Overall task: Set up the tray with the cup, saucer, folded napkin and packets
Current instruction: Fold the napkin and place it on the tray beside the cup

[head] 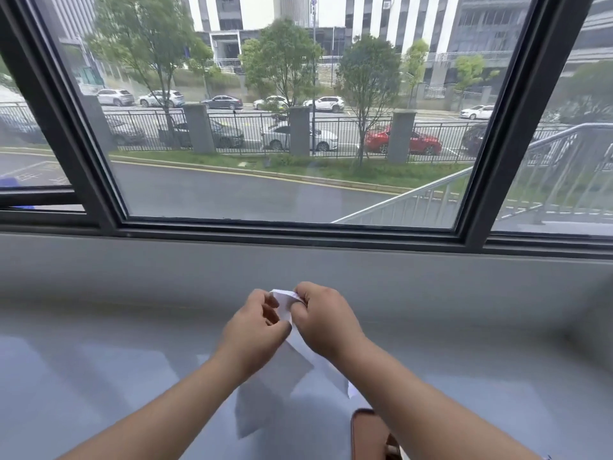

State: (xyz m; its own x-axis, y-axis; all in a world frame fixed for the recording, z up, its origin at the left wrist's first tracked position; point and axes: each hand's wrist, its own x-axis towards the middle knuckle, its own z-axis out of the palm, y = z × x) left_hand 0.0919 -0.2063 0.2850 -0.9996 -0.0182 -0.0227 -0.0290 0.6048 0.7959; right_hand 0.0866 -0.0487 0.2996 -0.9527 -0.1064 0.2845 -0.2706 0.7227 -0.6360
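Note:
I hold a thin white napkin [269,390] in the air in front of me, above the grey sill. My left hand [257,327] and my right hand [323,318] pinch its top edge close together, fingertips almost touching. The rest of the napkin hangs down loosely between my forearms. Part of a brown tray [368,433] shows at the bottom edge, under my right forearm. No cup, saucer or packets are in view.
A wide grey window sill [132,376] stretches left and right below my hands. Behind it stands a large window with a dark frame [298,232], looking onto a road, parked cars and trees.

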